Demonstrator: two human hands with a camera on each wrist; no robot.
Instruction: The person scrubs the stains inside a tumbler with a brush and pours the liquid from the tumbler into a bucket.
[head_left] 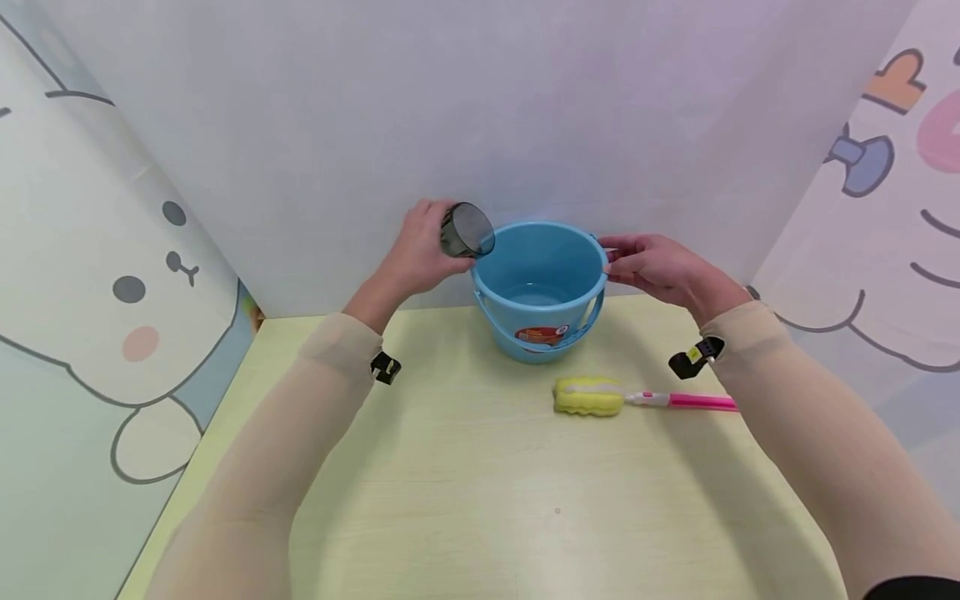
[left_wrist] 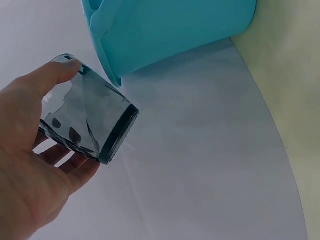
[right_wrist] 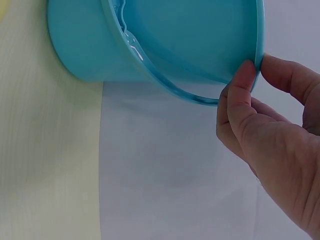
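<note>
My left hand (head_left: 423,252) grips a dark, see-through drinking glass (head_left: 467,231) at the left rim of a blue bucket (head_left: 532,321). The glass is tilted, its mouth turned toward the bucket. In the left wrist view, the thumb lies along one side of the glass (left_wrist: 92,107) and the fingers along the other. On the bucket's right side my right hand (head_left: 660,267) pinches the rim, thumb and fingers on either side of the wall, as the right wrist view shows. Some clear liquid shows at the bucket's bottom. Its handle (right_wrist: 165,82) hangs down at the front.
A bottle brush with a yellow sponge head (head_left: 588,396) and a pink handle (head_left: 701,402) lies on the pale wooden table (head_left: 450,483), in front of the bucket. Behind the table rises a white wall (head_left: 450,108). Cartoon-printed panels (head_left: 142,275) stand at both sides.
</note>
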